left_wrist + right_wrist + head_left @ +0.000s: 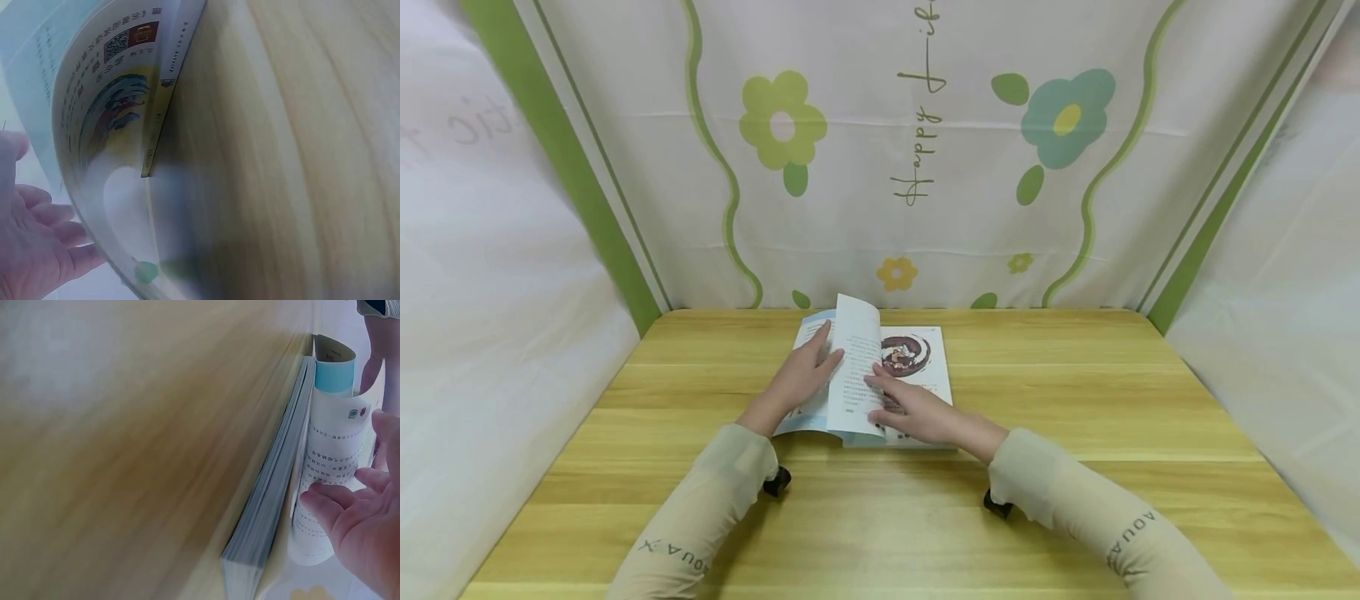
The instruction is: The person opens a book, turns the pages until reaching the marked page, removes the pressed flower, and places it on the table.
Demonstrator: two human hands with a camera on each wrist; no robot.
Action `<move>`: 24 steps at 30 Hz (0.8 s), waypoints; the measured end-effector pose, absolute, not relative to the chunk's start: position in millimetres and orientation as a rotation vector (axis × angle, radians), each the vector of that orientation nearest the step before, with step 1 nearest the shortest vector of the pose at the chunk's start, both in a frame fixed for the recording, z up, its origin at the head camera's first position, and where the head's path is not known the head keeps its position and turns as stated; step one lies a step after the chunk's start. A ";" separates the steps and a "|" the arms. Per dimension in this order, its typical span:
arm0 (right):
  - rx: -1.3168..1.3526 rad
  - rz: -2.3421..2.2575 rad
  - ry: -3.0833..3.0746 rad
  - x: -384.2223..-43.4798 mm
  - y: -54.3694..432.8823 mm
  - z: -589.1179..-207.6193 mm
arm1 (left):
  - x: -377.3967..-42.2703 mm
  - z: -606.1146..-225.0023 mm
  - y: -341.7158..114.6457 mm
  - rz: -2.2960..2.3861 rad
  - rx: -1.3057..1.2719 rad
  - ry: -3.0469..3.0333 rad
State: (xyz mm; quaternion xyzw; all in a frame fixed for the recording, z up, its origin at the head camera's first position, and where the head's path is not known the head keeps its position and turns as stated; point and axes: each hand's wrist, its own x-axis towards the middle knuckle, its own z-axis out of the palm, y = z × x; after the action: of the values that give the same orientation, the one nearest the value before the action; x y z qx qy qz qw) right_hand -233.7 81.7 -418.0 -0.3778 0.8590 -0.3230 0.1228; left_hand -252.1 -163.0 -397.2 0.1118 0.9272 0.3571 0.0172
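While our book (942, 367) lies spread on the table (880, 521), near its back edge and about in the middle, we have both hands at it. Our left hand (799, 379) rests on the left page (814, 418), with its fingers long and loose and the thumb out to the side. Our right hand (919, 413) reaches over the right side, and its spread fingers touch the page (856, 354) that stands up in the middle. We see the two hands apart, with that page between them, and neither one is clamped on anything.

The standing page bends over to the right and has lines of small print. Beside it we see a round, dark red picture (917, 354). From the left wrist, we see the left side bow up off the wood, with a small square code (117, 48) and a blue and yellow picture (122, 103) underneath. From the right wrist, we see the thick stack (269, 487) of pages lying on the table.

Our sleeves (700, 508) are pale, with dark letters, and a small black thing (777, 482) sits by each cuff. Behind the table we see a white cloth (857, 208) with a green flower (767, 142), a blue-green flower (1067, 121) and a little orange flower (897, 273).
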 end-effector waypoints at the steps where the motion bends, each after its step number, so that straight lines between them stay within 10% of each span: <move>1: -1.114 -0.918 2.514 -233.4 80.5 -417.8 | -251.9 -397.6 -162.9 1.074 0.371 2.896; 24: -1.287 -0.639 2.556 -227.4 66.7 -412.4 | -247.4 -405.2 -147.2 0.532 0.458 2.937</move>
State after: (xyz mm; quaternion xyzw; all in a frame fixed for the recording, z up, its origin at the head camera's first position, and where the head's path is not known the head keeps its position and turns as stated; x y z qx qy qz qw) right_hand -227.4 66.7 -412.4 -0.4366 0.8669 -0.2166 0.1044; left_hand -247.4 -147.2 -405.2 0.1515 0.9708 0.1760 0.0607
